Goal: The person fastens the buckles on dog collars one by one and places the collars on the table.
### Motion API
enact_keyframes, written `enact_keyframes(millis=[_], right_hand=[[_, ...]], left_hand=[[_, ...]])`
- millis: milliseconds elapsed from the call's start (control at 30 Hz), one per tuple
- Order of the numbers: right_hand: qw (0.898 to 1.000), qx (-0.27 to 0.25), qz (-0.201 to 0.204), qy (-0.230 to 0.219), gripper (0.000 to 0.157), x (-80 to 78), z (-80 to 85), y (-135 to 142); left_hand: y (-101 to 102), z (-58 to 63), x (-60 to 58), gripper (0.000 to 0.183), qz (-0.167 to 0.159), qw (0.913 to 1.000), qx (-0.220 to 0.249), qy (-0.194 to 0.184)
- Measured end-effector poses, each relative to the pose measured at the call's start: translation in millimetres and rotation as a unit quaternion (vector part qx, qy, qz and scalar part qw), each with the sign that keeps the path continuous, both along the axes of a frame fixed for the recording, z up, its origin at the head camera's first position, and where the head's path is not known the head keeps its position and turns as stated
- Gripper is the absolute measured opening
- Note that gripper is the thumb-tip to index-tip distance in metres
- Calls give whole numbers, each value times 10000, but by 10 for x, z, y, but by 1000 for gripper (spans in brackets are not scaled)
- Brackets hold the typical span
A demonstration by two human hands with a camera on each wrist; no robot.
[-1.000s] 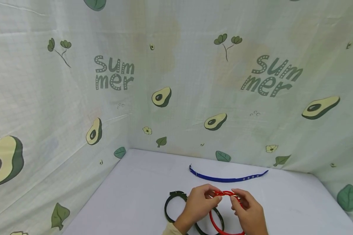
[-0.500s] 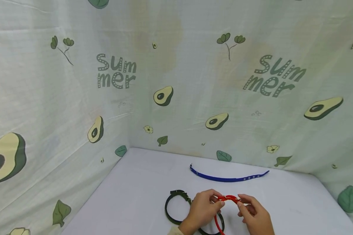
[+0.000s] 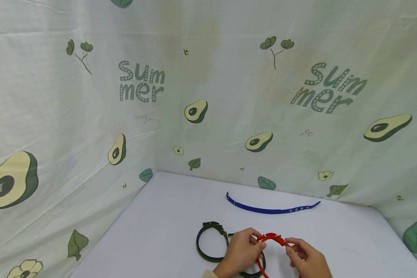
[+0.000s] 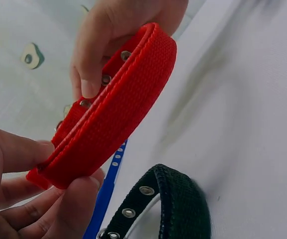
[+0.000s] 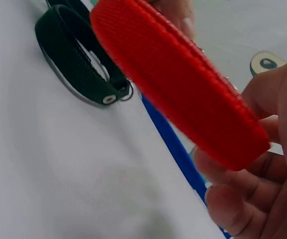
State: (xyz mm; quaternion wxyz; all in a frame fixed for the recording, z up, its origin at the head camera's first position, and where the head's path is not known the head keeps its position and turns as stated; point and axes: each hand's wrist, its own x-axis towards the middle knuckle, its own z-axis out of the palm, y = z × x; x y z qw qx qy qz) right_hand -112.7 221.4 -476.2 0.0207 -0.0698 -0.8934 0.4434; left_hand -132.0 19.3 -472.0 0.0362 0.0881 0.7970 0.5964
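Both hands hold a red collar with metal eyelets, closed into a loop and raised above the white table. In the head view my left hand pinches its left side between thumb and fingers. The right hand grips the right side, near a metal fitting. The left wrist view shows the red strap doubled over itself near the left thumb, eyelets along its inner face. Its outer face fills much of the right wrist view, where the right fingers curl under one end. The loop's lower part runs out of the head view.
A looped dark green collar lies left of the hands. Another dark green loop is partly hidden behind the left hand. Farther back, an unfastened blue collar lies stretched out. A printed cloth hangs around the white table.
My right hand has moved right and slightly nearer, away from the left hand. More of the red collar's top shows between them, bent in an arc. The head view has shifted slightly.
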Motion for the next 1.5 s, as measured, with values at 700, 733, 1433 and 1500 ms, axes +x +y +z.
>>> enact_keyframes(millis=[700, 733, 1433, 1500], right_hand=[[9974, 518, 71, -496, 34, -185, -345, 279], [9970, 570, 51, -522, 33, -184, -354, 283], [9942, 1015, 128, -323, 28, -207, -351, 357], [9931, 1118, 151, -326, 26, -213, -346, 351]], left_hand=[[110, -102, 8, 35, -521, 9938, -911, -367], [115, -121, 10, 35, -567, 9933, -944, -347], [138, -233, -69, 40, -929, 9631, -2525, 45], [137, -244, -72, 39, -948, 9623, -2545, 172]])
